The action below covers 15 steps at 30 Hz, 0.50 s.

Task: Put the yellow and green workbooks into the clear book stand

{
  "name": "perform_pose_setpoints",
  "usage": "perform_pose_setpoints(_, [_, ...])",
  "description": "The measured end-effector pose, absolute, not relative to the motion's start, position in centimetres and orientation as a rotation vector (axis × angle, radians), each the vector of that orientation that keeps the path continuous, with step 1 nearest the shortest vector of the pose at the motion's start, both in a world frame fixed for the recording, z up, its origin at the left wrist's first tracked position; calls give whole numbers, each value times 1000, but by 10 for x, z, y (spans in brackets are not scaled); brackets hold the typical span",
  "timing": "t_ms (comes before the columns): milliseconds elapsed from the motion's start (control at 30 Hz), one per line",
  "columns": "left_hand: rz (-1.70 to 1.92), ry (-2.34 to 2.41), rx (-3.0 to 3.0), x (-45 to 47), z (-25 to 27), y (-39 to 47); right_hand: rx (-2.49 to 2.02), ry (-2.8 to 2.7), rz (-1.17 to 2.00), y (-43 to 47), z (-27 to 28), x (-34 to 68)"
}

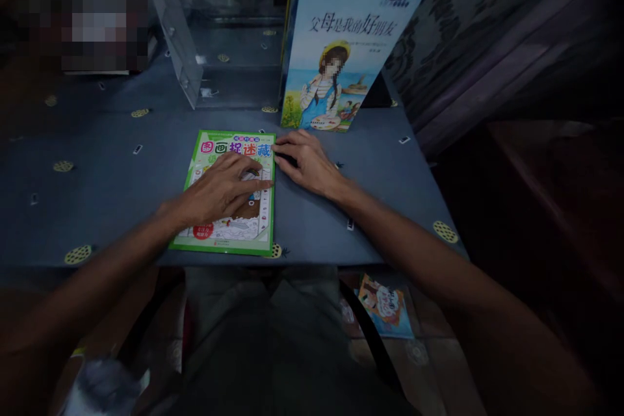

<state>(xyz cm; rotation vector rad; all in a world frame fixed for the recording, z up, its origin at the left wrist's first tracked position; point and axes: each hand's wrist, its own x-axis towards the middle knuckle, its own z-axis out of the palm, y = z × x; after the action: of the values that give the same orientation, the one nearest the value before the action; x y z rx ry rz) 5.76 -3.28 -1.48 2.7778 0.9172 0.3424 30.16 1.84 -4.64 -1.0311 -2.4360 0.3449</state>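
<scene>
A thin green-bordered picture book lies flat on the blue-grey table, near its front edge. My left hand rests palm down on the book's cover, fingers spread across its middle. My right hand lies flat on the table just right of the book, its fingertips touching the book's upper right edge. Neither hand grips anything.
A tall blue book stands upright at the back, heading a row of books. A clear plastic divider stands to its left. Another small book lies on the floor below the table edge. A dark wall rises on the right.
</scene>
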Motion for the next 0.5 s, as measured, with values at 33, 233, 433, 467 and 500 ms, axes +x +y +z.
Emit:
perform_pose_setpoints(33, [332, 928, 2786, 58, -16, -34, -1033, -2436, 343, 18, -46, 302])
perform_pose_setpoints(233, [289, 859, 2780, 59, -6, -54, -1025, -2459, 343, 17, -45, 302])
perform_pose_setpoints(433, [273, 638, 2768, 51, 1, -91, -1036, -2448, 354, 18, -47, 302])
perform_pose_setpoints(467, [263, 639, 2783, 50, -1, -95, -1036, -2443, 355, 18, -47, 302])
perform_pose_setpoints(500, [250, 649, 2797, 49, -3, -97, -1036, -2438, 354, 18, -48, 302])
